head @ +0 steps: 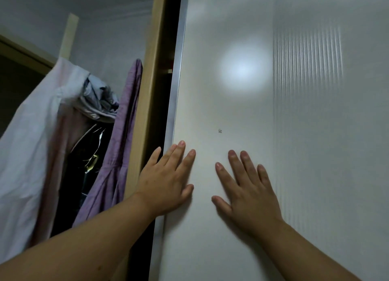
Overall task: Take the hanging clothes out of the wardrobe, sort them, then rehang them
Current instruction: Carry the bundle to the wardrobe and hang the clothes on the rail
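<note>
A white sliding wardrobe door (231, 112) fills the middle and right of the view. My left hand (168, 179) lies flat on it beside its metal left edge (176, 87), fingers straight. My right hand (248, 190) presses flat on the same panel a little to the right, fingers spread. A narrow dark gap (166, 95) shows between the door edge and the beige wardrobe frame (147, 95). The hanging clothes inside the wardrobe are hidden.
Left of the frame, outside the wardrobe, hang a white garment (29, 146), a grey bundle (99, 99), a purple garment (120, 154) and a dark shiny one (88, 154). A second ribbed door panel (328, 133) stands at the right.
</note>
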`<state>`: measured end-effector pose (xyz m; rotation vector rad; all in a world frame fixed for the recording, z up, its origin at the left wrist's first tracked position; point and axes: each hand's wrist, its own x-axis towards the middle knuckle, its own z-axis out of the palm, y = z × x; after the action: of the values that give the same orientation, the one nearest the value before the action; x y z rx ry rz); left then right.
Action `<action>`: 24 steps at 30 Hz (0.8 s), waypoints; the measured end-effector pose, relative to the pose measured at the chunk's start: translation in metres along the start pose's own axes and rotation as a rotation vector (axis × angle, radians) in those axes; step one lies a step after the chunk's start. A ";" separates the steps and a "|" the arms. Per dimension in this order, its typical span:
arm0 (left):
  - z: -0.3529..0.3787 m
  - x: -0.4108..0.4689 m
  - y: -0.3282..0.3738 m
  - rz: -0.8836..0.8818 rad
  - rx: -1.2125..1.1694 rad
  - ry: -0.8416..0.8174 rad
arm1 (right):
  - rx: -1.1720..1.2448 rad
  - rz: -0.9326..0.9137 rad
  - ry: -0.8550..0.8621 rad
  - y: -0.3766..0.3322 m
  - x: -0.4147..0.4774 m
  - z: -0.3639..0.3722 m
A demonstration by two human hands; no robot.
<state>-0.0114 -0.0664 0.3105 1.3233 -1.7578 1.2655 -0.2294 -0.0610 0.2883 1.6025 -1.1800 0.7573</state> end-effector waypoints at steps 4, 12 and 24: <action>0.003 -0.003 -0.012 -0.020 -0.008 -0.013 | 0.015 -0.009 0.011 -0.016 0.008 0.006; 0.010 -0.009 -0.027 -0.065 -0.009 -0.037 | -0.018 0.000 0.062 -0.042 0.019 0.014; 0.006 -0.012 -0.034 -0.104 -0.207 -0.114 | 0.021 0.004 -0.013 -0.046 0.026 -0.001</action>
<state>0.0252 -0.0691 0.3093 1.3687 -1.8178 0.9404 -0.1773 -0.0658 0.2956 1.6246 -1.1884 0.7658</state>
